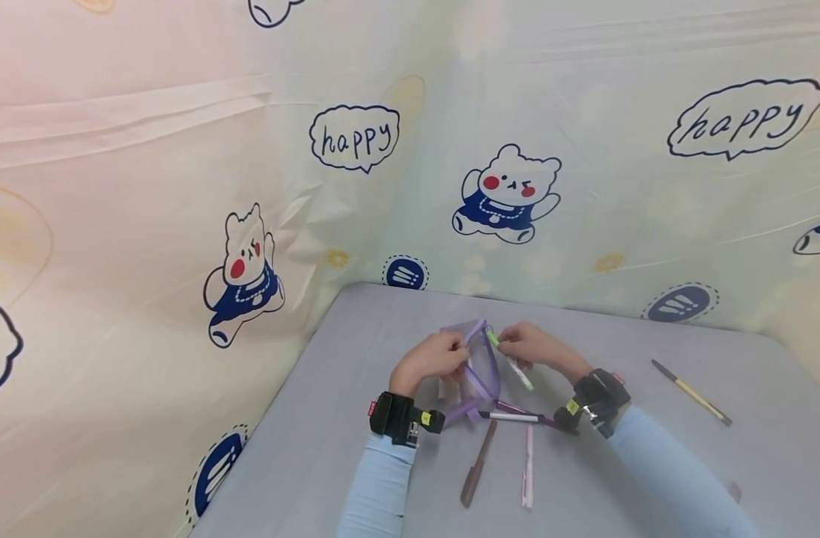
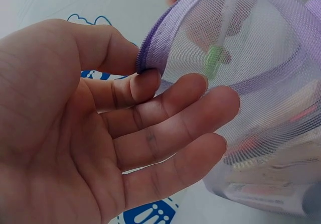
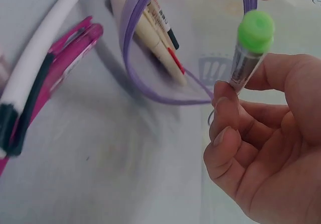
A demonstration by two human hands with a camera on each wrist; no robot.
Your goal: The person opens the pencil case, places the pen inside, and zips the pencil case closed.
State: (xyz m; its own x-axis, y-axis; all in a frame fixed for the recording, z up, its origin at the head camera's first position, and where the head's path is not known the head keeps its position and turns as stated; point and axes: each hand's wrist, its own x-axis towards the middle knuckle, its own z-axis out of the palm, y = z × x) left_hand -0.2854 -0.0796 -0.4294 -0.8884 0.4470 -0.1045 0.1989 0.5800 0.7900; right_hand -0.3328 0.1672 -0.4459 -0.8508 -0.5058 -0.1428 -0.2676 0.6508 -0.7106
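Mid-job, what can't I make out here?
Left wrist view: any lettering on the slim tan pens inside the purple-edged mesh pouch, blurred by the mesh.
Right wrist view: far end of the green-capped pale pen, hidden behind the right hand.
Right wrist view: far end of the dark-capped white pen, cut by the top edge.
Head view: part of the pouch, covered by the left hand.

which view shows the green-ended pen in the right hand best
The head view: both ends of the green-ended pen show, though small. The right wrist view shows one end close up; the left wrist view only part, through the mesh pouch.
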